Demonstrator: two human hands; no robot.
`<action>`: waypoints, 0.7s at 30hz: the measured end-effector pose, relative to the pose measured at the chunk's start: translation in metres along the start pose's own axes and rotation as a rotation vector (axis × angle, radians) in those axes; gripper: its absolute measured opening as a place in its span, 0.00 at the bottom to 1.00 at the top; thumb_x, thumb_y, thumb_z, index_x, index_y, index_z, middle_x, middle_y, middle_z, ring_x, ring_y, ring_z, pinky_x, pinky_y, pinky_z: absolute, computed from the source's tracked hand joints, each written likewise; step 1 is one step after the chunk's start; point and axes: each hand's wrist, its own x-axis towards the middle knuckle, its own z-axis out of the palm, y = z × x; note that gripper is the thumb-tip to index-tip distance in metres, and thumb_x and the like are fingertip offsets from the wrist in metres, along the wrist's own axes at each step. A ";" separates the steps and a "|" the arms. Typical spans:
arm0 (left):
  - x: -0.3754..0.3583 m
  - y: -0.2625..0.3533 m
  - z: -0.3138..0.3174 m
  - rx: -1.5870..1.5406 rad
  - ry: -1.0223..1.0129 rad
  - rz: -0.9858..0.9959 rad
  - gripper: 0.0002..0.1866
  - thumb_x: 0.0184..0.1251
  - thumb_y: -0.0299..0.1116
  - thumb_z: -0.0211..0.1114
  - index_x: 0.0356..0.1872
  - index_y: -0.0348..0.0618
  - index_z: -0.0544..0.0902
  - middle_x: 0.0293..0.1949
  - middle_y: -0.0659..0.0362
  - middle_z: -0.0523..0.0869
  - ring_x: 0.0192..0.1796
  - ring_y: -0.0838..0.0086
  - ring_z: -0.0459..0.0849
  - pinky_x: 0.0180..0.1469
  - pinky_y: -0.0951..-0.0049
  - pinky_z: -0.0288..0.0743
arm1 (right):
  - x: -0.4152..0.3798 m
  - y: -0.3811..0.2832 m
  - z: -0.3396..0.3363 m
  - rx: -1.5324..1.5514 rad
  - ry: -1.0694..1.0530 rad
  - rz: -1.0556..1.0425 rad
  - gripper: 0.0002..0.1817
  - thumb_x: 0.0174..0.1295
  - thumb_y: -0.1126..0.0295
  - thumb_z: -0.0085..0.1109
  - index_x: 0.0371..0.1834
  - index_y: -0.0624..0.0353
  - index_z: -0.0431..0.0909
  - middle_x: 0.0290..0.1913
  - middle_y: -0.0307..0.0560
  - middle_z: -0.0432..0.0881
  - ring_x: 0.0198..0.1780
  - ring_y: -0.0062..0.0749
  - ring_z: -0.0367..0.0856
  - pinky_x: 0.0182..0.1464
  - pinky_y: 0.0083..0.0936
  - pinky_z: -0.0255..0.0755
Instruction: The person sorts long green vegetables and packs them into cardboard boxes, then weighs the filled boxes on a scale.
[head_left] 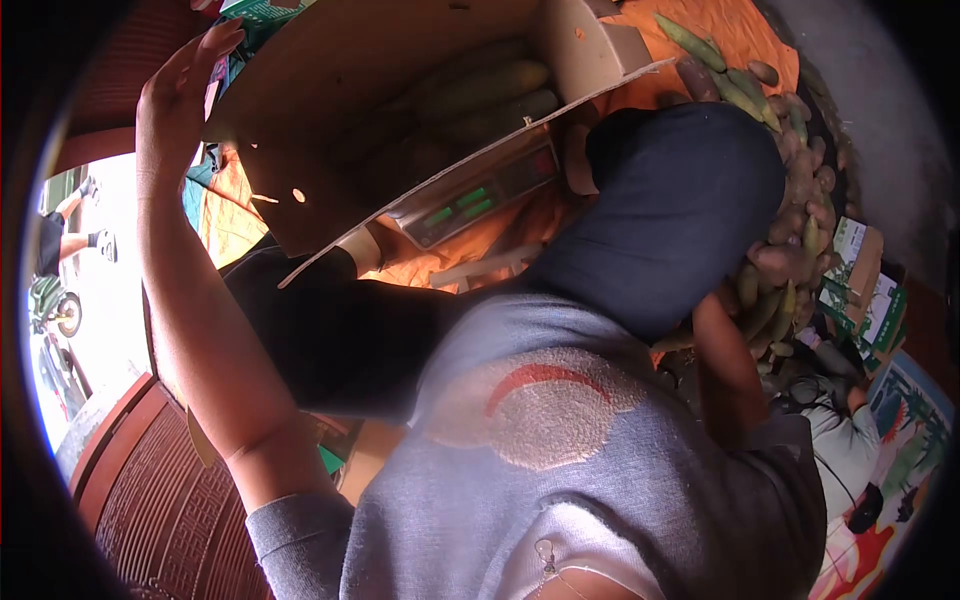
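My left hand [190, 80] is raised beside the left edge of a large cardboard box [290, 140]; its fingers are stretched out along that side, and I see nothing held in it. Inside the box lie several long green cucumber-like vegetables [490, 85], partly in shadow. Just below the near flap of the box, a digital scale [470, 205] shows lit green displays. On the right, my forearm [725, 360] reaches down beside my bent knee, and the hand at its end is hidden behind my thigh.
Potatoes [790, 230] and more long green vegetables [690, 40] are heaped on the right over an orange cloth [640, 20]. Printed cartons [865, 290] stand beyond. Another person [840, 430] is at lower right. A brown-red crate [180, 490] sits at lower left.
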 end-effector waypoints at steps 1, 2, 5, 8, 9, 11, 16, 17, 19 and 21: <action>0.001 0.001 0.001 -0.018 0.012 0.007 0.18 0.71 0.45 0.51 0.52 0.48 0.80 0.47 0.58 0.84 0.55 0.73 0.79 0.58 0.73 0.68 | -0.004 0.000 0.008 -0.016 -0.019 0.014 0.13 0.61 0.71 0.48 0.42 0.65 0.79 0.40 0.55 0.82 0.42 0.42 0.80 0.43 0.31 0.71; 0.000 0.003 0.001 -0.006 0.021 -0.005 0.19 0.71 0.44 0.51 0.52 0.45 0.80 0.48 0.58 0.84 0.54 0.74 0.79 0.59 0.74 0.67 | -0.008 0.001 0.015 -0.029 -0.036 0.027 0.13 0.61 0.71 0.48 0.42 0.65 0.79 0.41 0.55 0.82 0.42 0.42 0.79 0.44 0.31 0.71; 0.001 0.000 0.001 -0.045 0.054 -0.030 0.18 0.71 0.44 0.51 0.51 0.44 0.80 0.48 0.58 0.84 0.54 0.74 0.79 0.59 0.74 0.67 | -0.008 0.002 0.027 -0.039 -0.046 0.044 0.13 0.61 0.71 0.48 0.42 0.65 0.79 0.41 0.55 0.82 0.43 0.43 0.79 0.44 0.32 0.71; -0.002 -0.003 0.000 0.011 0.084 -0.004 0.16 0.72 0.39 0.50 0.49 0.42 0.81 0.47 0.59 0.84 0.52 0.76 0.80 0.58 0.75 0.68 | -0.008 0.005 0.035 -0.047 -0.052 0.058 0.13 0.61 0.70 0.48 0.42 0.65 0.79 0.42 0.55 0.82 0.44 0.44 0.79 0.45 0.32 0.71; -0.002 -0.002 0.001 0.001 0.079 0.007 0.16 0.72 0.38 0.49 0.48 0.42 0.82 0.46 0.59 0.85 0.52 0.76 0.80 0.57 0.75 0.68 | -0.007 0.008 0.037 -0.050 -0.055 0.062 0.13 0.61 0.70 0.48 0.42 0.65 0.79 0.42 0.55 0.82 0.44 0.44 0.79 0.45 0.32 0.71; -0.004 0.001 0.003 -0.033 0.094 -0.024 0.15 0.73 0.34 0.47 0.47 0.41 0.82 0.46 0.59 0.84 0.53 0.75 0.79 0.58 0.74 0.67 | -0.009 0.011 0.046 -0.048 -0.065 0.078 0.13 0.61 0.70 0.48 0.42 0.65 0.79 0.43 0.55 0.81 0.45 0.44 0.78 0.45 0.32 0.70; -0.002 -0.021 -0.004 -0.014 0.076 0.047 0.15 0.72 0.29 0.45 0.50 0.36 0.79 0.49 0.56 0.82 0.57 0.72 0.76 0.61 0.73 0.65 | -0.006 0.013 0.056 -0.041 -0.079 0.083 0.13 0.61 0.70 0.49 0.42 0.64 0.80 0.44 0.55 0.81 0.46 0.46 0.78 0.46 0.33 0.70; 0.003 -0.037 -0.009 -0.230 -0.031 0.195 0.16 0.71 0.25 0.43 0.54 0.33 0.75 0.54 0.53 0.79 0.59 0.69 0.74 0.64 0.71 0.62 | -0.005 0.014 0.057 -0.033 -0.078 0.082 0.13 0.61 0.70 0.49 0.42 0.64 0.80 0.44 0.55 0.81 0.47 0.46 0.78 0.46 0.33 0.70; 0.003 -0.034 -0.008 -0.283 0.045 0.094 0.19 0.66 0.18 0.41 0.56 0.32 0.73 0.57 0.51 0.76 0.61 0.65 0.73 0.66 0.69 0.60 | -0.004 0.014 0.061 -0.021 -0.077 0.081 0.13 0.61 0.70 0.49 0.42 0.64 0.80 0.44 0.55 0.81 0.47 0.46 0.77 0.47 0.33 0.70; 0.003 -0.028 -0.001 -0.172 0.122 0.066 0.23 0.62 0.15 0.39 0.57 0.33 0.72 0.58 0.50 0.75 0.62 0.63 0.72 0.67 0.68 0.60 | -0.004 0.014 0.064 0.002 -0.071 0.082 0.13 0.61 0.70 0.49 0.42 0.64 0.80 0.45 0.55 0.81 0.48 0.47 0.77 0.47 0.34 0.70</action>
